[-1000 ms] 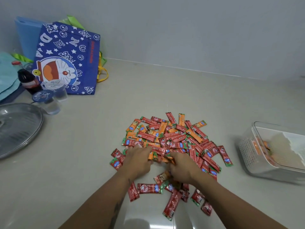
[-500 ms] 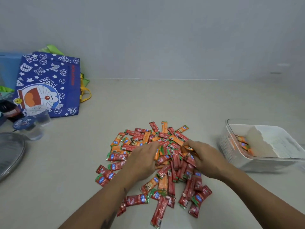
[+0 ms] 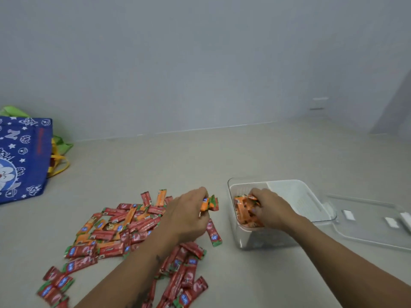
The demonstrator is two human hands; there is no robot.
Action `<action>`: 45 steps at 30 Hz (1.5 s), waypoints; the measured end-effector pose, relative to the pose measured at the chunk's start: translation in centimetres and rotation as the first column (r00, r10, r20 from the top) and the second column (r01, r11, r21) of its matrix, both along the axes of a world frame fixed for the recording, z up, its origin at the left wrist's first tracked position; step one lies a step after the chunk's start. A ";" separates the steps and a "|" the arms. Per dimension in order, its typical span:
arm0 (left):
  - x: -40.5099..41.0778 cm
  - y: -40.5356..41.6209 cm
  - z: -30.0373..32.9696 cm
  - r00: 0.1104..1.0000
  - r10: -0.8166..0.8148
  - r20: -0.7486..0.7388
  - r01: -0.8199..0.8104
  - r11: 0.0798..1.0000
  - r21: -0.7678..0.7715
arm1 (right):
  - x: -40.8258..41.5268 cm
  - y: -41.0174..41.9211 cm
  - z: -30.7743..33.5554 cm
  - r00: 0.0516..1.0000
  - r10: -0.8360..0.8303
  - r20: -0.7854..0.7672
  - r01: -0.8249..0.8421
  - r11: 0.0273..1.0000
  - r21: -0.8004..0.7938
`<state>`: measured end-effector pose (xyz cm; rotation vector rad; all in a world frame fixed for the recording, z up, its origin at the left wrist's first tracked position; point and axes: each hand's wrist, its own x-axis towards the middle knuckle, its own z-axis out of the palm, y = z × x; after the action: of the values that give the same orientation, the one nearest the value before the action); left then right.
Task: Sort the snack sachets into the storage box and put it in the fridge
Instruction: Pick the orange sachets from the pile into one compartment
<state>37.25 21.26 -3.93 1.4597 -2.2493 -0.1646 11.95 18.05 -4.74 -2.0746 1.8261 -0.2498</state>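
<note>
Head view: the red and orange snack sachets point(image 3: 124, 232) lie in a heap under the left hand point(image 3: 186, 216), which pinches some orange sachets point(image 3: 209, 203). The right hand point(image 3: 270, 210) grips more inside the clear storage box point(image 3: 320, 210). The beige tabletop point(image 3: 178, 161) meets a gray wall point(image 3: 200, 63).

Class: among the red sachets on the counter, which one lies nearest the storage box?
The lone red sachet lying apart from the pile, just right of the left hand, closest to the storage box.

Red and orange sachets point(image 3: 115, 232) scattered beside clear storage box point(image 3: 320, 218) holding orange ones
</note>
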 end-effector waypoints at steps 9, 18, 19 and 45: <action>-5.6 -1.0 -0.4 0.997 0.066 -0.045 -0.060 0.992 0.114 | -3.7 1.2 -0.6 0.959 0.203 0.200 -0.229 0.966 0.120; -10.0 -6.1 1.1 0.998 0.050 0.041 -0.061 0.931 0.361 | -3.1 4.7 -2.3 0.894 0.293 -0.338 -0.343 0.935 -0.096; -10.8 -6.8 1.1 0.998 0.033 0.045 -0.048 0.920 0.388 | -3.1 4.7 -2.3 0.892 0.292 -0.345 -0.345 0.933 -0.104; 5.3 3.0 -3.6 0.857 0.464 -0.227 -0.359 0.851 0.384 | 8.1 3.0 -1.2 0.829 0.441 0.343 -0.421 0.897 -0.136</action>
<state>42.50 24.26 -7.54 1.9082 -1.6567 -0.6120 20.00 21.04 -5.96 -2.2284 1.1088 -0.5265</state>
